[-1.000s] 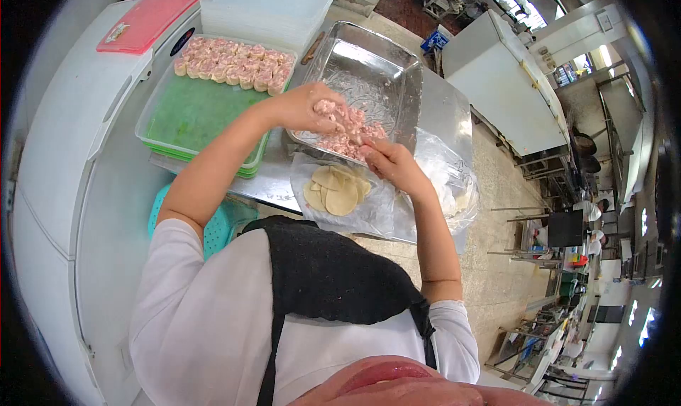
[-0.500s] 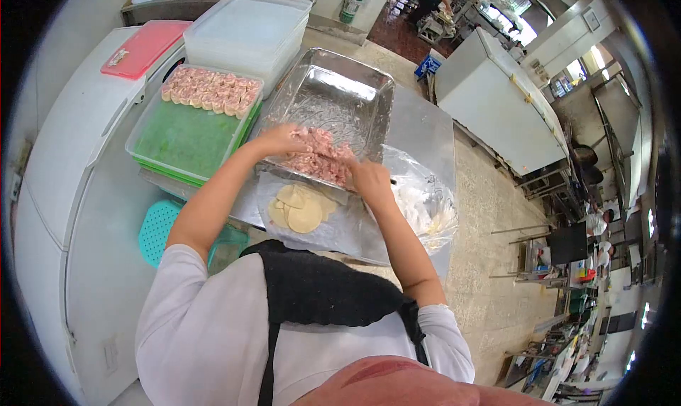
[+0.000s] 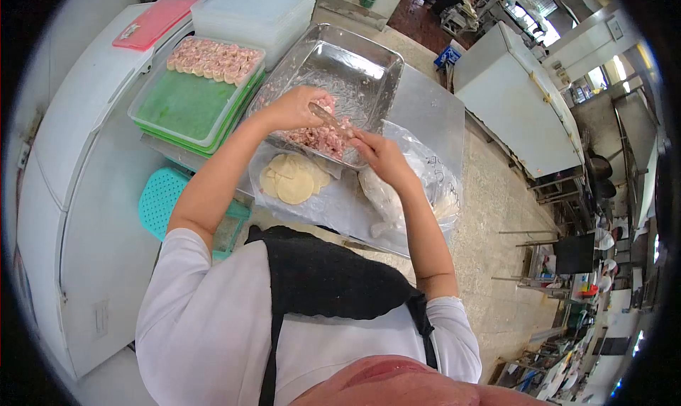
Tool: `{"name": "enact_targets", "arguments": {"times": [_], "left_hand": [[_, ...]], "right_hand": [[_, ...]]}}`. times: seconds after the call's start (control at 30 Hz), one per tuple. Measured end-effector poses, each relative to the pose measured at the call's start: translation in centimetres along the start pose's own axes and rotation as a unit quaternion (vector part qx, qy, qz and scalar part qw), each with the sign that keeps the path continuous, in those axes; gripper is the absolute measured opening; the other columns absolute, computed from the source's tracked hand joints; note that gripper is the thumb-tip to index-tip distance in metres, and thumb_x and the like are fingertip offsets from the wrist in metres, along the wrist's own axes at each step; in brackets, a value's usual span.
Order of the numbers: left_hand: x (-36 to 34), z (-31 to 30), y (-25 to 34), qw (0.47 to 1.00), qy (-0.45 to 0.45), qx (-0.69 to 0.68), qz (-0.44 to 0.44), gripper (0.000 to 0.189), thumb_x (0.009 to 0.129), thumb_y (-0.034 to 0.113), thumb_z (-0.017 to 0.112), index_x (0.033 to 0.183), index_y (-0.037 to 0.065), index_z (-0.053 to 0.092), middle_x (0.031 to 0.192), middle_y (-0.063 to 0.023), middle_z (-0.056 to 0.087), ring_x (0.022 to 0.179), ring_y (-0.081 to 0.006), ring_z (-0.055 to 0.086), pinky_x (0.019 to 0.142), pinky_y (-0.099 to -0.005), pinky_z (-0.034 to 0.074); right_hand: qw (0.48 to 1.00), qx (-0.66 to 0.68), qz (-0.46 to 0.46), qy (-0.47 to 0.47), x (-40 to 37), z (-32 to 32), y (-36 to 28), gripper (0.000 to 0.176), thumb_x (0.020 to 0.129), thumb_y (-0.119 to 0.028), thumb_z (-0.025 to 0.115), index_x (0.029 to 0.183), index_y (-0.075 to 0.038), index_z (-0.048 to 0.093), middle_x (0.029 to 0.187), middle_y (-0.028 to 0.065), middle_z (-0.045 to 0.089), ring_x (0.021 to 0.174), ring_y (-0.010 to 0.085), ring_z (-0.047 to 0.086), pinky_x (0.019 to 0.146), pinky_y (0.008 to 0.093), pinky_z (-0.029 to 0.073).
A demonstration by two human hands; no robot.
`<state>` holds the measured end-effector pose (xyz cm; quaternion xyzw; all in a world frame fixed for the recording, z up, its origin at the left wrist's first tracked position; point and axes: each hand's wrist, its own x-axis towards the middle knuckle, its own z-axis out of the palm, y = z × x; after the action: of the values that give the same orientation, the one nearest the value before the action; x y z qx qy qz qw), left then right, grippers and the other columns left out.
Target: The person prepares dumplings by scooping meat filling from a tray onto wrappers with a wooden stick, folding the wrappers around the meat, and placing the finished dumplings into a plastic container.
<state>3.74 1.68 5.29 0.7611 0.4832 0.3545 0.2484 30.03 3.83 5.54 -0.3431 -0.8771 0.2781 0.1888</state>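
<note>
My right hand (image 3: pixel 381 156) grips a flat, brownish stick-like spatula (image 3: pixel 332 119) above the near side of a metal tray (image 3: pixel 386 58). The spatula's far end reaches my left hand (image 3: pixel 294 108), whose fingers are curled; what they hold, if anything, is hidden. Under both hands, raw minced meat (image 3: pixel 317 138) is heaped in the tray's near part. Just in front of the tray, a fanned pile of round dough wrappers (image 3: pixel 294 181) lies on a plastic sheet (image 3: pixel 333 211).
Left of the tray, a plastic container on a green base (image 3: pixel 170 113) holds rows of filled dumplings (image 3: pixel 213 58). Stacked clear containers (image 3: pixel 252 9) stand behind it. A plastic bag (image 3: pixel 418 172) lies at right. A turquoise stool (image 3: pixel 163 200) and white freezer (image 3: pixel 106 165) are at left.
My left hand has lifted from the meat and curled its fingers. The spatula now shows between my hands, its end at my left hand. The whole view has shifted slightly.
</note>
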Motion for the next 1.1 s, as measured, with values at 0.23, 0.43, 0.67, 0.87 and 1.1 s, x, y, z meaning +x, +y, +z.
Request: {"name": "enact_targets", "arguments": {"times": [0.23,0.43,0.67,0.87,1.1], "left_hand": [[-1.5,0.8,-1.3,0.993,0.045,-0.031,-0.1,0.091,0.074,0.016,0.065,0.15,0.02,0.016,0.144,-0.0185,0.038,0.131,-0.0301,0.04,0.104,-0.0355,0.037],[-1.0,2.1,-2.3,0.99,0.044,-0.005,-0.136,0.098,0.073,0.02,0.067,0.151,0.022,0.007,0.152,-0.0184,0.024,0.137,-0.0315,0.03,0.108,-0.0376,0.031],[-1.7,0.4,1.3,0.991,0.077,-0.034,-0.107,0.082,0.072,0.02,0.071,0.144,0.017,0.032,0.14,-0.0141,0.045,0.126,-0.0286,0.045,0.102,-0.0347,0.038],[-1.4,-1.4,2.3,0.992,-0.071,-0.049,-0.087,0.042,0.069,0.025,0.074,0.106,0.007,0.063,0.109,-0.0108,0.064,0.102,-0.0212,0.06,0.091,-0.0322,0.045],[-2.9,-5.0,-1.6,0.999,0.034,0.03,-0.018,0.048,0.067,0.03,0.079,0.102,0.002,0.061,0.101,-0.0137,0.064,0.099,-0.0241,0.06,0.087,-0.0346,0.045]], "right_hand": [[0.995,0.088,0.016,0.048,-0.2,-1.3,2.4,0.035,0.095,-0.028,0.049,0.112,0.0,0.061,0.095,0.0238,0.065,0.091,0.0402,0.061,0.08,0.0422,0.048],[0.977,0.005,-0.079,0.199,2.3,2.6,2.3,0.032,0.096,-0.027,0.045,0.107,0.0,0.06,0.091,0.0234,0.065,0.089,0.0418,0.061,0.076,0.0442,0.048],[0.992,-0.087,0.094,0.014,0.8,-1.1,4.1,0.03,0.094,-0.025,0.052,0.11,-0.001,0.062,0.097,0.0212,0.066,0.09,0.0343,0.064,0.077,0.0381,0.049],[0.997,0.081,-0.007,-0.014,-0.5,0.2,-1.7,0.03,0.092,-0.028,0.057,0.108,-0.004,0.065,0.098,0.021,0.065,0.088,0.0329,0.065,0.077,0.0357,0.049],[0.975,-0.188,-0.032,0.117,1.8,-0.1,-9.5,0.026,0.09,-0.03,0.058,0.104,-0.01,0.067,0.088,0.0145,0.065,0.08,0.0344,0.062,0.066,0.0419,0.05]]}}
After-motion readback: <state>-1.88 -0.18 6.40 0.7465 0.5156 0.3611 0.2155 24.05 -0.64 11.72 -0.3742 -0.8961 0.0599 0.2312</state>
